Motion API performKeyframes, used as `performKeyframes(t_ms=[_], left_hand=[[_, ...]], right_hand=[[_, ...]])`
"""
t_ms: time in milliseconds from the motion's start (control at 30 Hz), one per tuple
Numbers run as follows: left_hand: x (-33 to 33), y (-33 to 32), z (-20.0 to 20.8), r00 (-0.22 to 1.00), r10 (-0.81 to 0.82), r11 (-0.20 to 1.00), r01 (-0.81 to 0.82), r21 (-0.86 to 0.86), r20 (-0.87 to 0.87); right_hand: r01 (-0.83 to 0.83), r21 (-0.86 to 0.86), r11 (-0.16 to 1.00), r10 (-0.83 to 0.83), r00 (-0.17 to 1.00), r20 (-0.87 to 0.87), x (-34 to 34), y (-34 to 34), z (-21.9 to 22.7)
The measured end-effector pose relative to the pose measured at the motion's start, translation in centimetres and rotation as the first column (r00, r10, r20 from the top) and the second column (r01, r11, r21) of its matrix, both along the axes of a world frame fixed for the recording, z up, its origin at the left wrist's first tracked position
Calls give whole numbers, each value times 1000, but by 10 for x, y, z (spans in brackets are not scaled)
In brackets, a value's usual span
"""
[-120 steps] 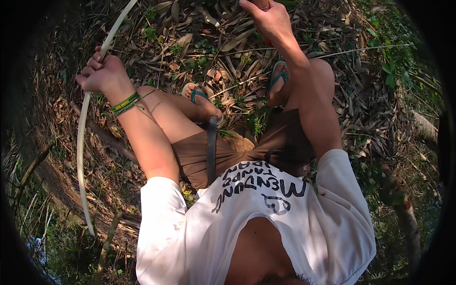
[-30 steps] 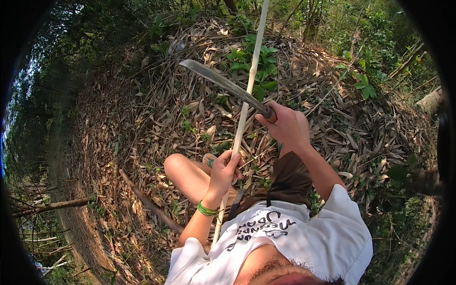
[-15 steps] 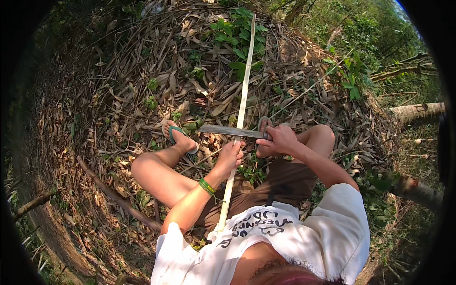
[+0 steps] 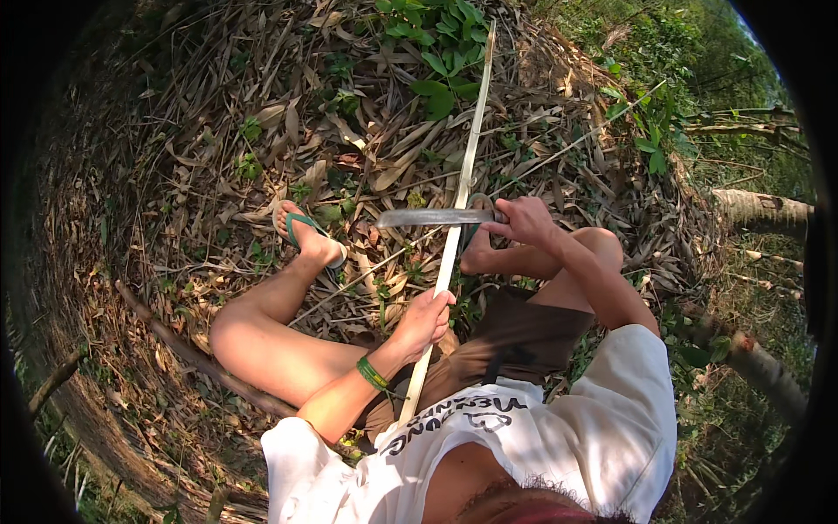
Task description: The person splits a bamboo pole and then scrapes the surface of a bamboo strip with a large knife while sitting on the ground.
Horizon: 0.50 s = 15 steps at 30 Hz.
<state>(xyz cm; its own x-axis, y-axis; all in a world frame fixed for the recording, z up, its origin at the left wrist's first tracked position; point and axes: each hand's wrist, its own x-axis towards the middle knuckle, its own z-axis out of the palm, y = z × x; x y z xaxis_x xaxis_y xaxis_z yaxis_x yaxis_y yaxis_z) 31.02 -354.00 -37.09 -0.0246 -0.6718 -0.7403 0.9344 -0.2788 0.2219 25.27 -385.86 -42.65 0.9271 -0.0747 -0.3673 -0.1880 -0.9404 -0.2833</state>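
A long, pale strip of split bamboo or wood (image 4: pixel 472 148) runs from against my shirt out over the leaf litter, tilted slightly right at its far end. My left hand (image 4: pixel 422 323) is wrapped round its near part, above my lap. My right hand (image 4: pixel 529 220) grips the handle of a machete (image 4: pixel 428 217); most of the handle is hidden by the fingers. The blade points left and crosses the strip a short way beyond my left hand. Whether its edge touches the strip I cannot tell.
Dry leaves (image 4: pixel 201 201) cover the ground around my bent legs. Green plants (image 4: pixel 441 83) grow ahead, beside the strip's far part. A brown stick (image 4: pixel 196 356) lies by my left leg. Cut logs (image 4: pixel 759 208) and branches lie at the right.
The machete has moved farther out along the strip, away from my left hand. My left hand now appears nearer my lap, and the strip's far end leans more to the right.
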Motion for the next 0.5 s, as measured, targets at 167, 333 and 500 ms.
performKeyframes(t_ms=[167,333,500], left_hand=[[6,-2,10,998,2,998,-6,-65,-62],[18,-5,20,997,-9,1000,11,-26,82],[10,41,86,984,-99,985,118,-126,147]], right_hand=[[427,-123,896,-432,902,-17,19,-57,6],[-142,86,986,136,988,69,23,13,65],[409,-225,884,-385,912,142,43,-112,62]])
